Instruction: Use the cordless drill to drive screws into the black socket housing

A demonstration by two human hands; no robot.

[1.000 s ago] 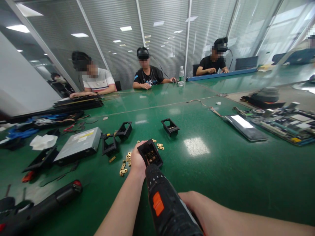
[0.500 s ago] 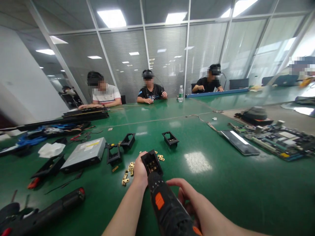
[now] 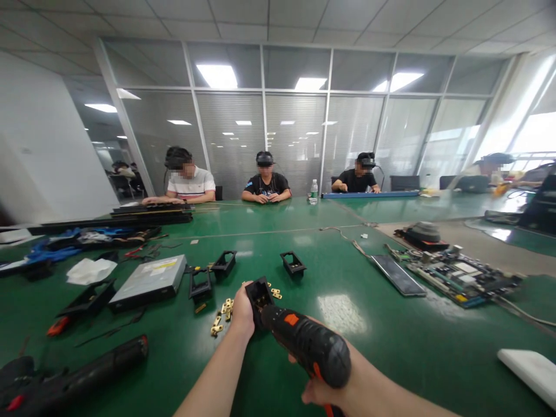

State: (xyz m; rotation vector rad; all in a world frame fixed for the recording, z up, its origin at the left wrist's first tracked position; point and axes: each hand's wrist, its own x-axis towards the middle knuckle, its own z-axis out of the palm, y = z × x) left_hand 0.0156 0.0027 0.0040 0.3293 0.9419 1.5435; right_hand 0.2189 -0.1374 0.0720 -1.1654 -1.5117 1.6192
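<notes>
My left hand (image 3: 242,310) is wrapped round the side of a black plastic frame (image 3: 256,285), its open face turned up and brass contacts inside. In my right hand (image 3: 313,391) is a black cordless drill (image 3: 306,341) with orange parts, held by its handle. The drill's nose reaches into the frame's lower part; its tip is hidden there. Small brass strips (image 3: 226,308) lie left of the frame, with more brass pieces (image 3: 276,293) to its right. Three similar black frames stand beyond: one frame (image 3: 200,288), a second frame (image 3: 223,265) and a third frame (image 3: 293,265).
A grey disc drive (image 3: 150,281) and a second black power tool (image 3: 104,368) lie to the left. At right are a phone-like slab (image 3: 397,275), a circuit board (image 3: 467,272) and a white object (image 3: 530,370). People sit across the green table, near a water bottle (image 3: 313,192).
The drill has swung so its back end points further right, and my right hand has moved with it. My view has levelled and tilted up. My left hand keeps hold of the frame.
</notes>
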